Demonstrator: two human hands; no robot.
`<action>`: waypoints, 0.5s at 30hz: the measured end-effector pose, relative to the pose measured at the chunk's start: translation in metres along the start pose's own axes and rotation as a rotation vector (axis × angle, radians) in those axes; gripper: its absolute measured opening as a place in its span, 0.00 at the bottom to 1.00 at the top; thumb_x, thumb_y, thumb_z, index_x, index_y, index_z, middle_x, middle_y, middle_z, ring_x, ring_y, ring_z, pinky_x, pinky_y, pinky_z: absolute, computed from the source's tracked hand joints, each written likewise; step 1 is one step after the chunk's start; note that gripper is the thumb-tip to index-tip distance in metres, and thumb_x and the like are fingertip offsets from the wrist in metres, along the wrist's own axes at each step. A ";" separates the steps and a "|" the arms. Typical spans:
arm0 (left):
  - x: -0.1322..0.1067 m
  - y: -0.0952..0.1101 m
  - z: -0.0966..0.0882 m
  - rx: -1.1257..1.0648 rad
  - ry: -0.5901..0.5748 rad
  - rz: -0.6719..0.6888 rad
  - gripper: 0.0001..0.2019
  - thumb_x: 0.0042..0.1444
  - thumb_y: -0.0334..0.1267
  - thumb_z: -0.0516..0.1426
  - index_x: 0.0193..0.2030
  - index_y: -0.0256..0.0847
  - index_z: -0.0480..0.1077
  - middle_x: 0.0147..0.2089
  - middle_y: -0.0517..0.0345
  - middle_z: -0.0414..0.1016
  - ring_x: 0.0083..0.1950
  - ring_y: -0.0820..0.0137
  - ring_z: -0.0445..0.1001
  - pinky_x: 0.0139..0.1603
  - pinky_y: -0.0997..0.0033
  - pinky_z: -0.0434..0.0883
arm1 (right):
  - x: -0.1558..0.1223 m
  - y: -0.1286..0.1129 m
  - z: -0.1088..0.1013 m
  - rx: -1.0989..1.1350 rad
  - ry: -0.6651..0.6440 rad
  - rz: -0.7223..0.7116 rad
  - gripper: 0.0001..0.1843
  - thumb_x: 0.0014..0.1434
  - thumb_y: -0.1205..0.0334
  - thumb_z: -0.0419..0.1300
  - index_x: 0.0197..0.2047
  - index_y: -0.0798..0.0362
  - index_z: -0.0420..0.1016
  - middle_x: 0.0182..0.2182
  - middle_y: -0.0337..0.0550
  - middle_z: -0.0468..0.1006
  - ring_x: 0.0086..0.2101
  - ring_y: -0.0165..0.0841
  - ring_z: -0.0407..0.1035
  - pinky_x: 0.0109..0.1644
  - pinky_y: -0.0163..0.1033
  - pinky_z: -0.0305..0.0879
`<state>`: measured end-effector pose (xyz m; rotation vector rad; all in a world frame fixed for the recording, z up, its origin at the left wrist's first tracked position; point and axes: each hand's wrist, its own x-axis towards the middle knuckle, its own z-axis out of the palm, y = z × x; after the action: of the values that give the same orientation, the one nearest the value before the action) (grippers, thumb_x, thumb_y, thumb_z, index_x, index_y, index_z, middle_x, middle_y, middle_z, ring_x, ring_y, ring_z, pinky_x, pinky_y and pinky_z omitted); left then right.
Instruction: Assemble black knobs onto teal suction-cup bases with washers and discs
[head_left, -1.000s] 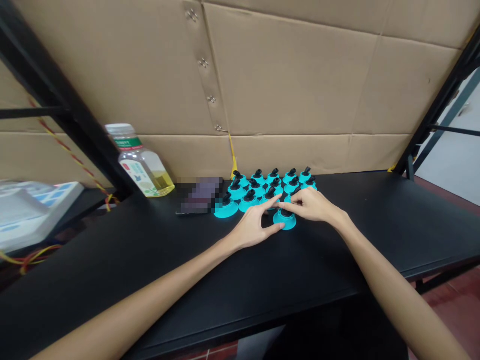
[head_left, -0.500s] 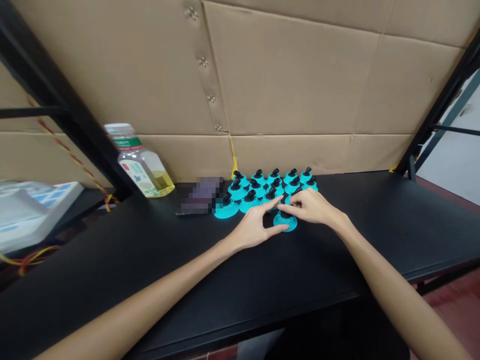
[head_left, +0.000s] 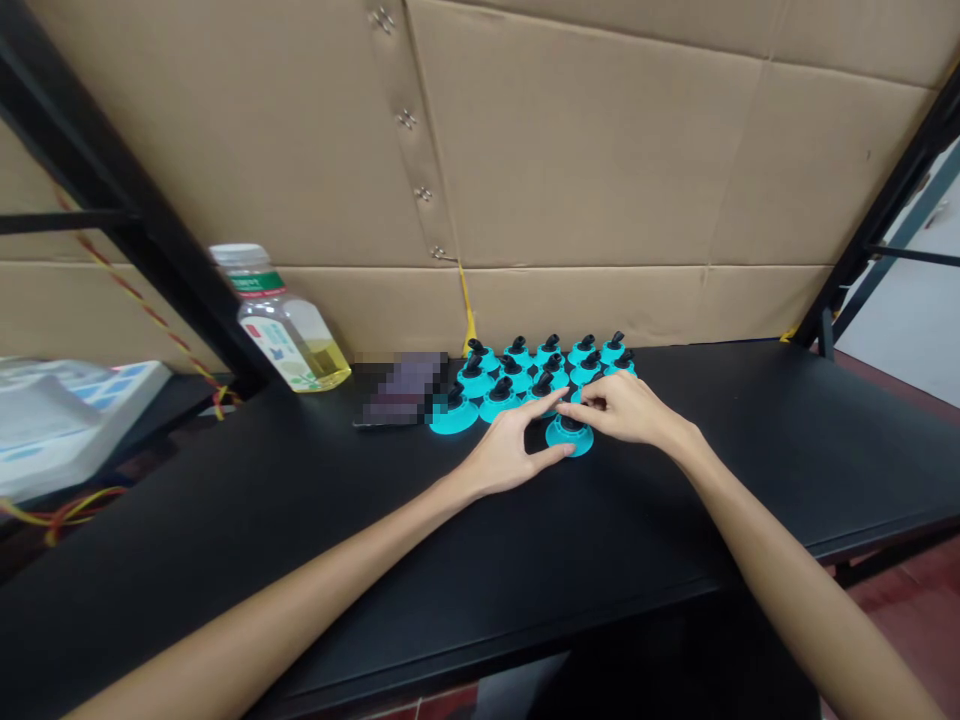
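Note:
Several turquoise suction-cup mounts with black lever tops stand in tight rows on the black table top [head_left: 712,440], among them one at the left end [head_left: 453,418]. One more turquoise suction cup [head_left: 569,438] sits in front of the rows, between my hands. My right hand [head_left: 626,410] pinches its black top from the right. My left hand [head_left: 510,455] reaches in from the left, with the thumb at the cup's rim and the index finger stretched over toward the black top. The fingers hide part of the cup's top.
A plastic bottle with yellow liquid [head_left: 289,335] and a pixelated flat dark object [head_left: 401,390] lie left of the rows. Behind them stands a cardboard wall [head_left: 600,170]. A black frame post [head_left: 97,170] and a white box [head_left: 60,425] are at the left.
My hands stay around the front cup with only small shifts. The view has tilted slightly.

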<state>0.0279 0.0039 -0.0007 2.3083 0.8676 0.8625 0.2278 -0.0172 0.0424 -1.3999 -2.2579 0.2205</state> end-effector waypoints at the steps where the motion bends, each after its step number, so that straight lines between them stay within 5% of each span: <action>1: 0.000 0.000 0.000 -0.014 -0.024 0.010 0.33 0.54 0.48 0.61 0.65 0.45 0.60 0.67 0.53 0.62 0.66 0.58 0.63 0.66 0.53 0.61 | 0.000 0.000 0.000 0.011 -0.008 -0.001 0.28 0.62 0.46 0.54 0.17 0.54 0.55 0.15 0.31 0.51 0.20 0.23 0.43 0.26 0.35 0.39; 5: 0.000 -0.001 -0.001 -0.049 -0.053 0.007 0.31 0.54 0.46 0.61 0.64 0.44 0.62 0.67 0.52 0.62 0.67 0.58 0.63 0.67 0.53 0.61 | 0.000 -0.002 -0.001 -0.011 -0.014 -0.001 0.27 0.62 0.47 0.54 0.17 0.55 0.58 0.15 0.32 0.53 0.21 0.23 0.44 0.27 0.36 0.39; 15: 0.000 -0.002 0.002 -0.002 0.105 0.020 0.28 0.53 0.47 0.61 0.60 0.42 0.67 0.61 0.53 0.71 0.61 0.58 0.70 0.62 0.55 0.67 | 0.001 -0.007 -0.002 -0.104 0.032 0.032 0.28 0.62 0.47 0.54 0.17 0.56 0.62 0.15 0.33 0.56 0.21 0.23 0.44 0.28 0.36 0.39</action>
<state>0.0289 0.0043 -0.0033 2.2913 0.8885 0.9998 0.2228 -0.0195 0.0470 -1.4827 -2.2506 0.0913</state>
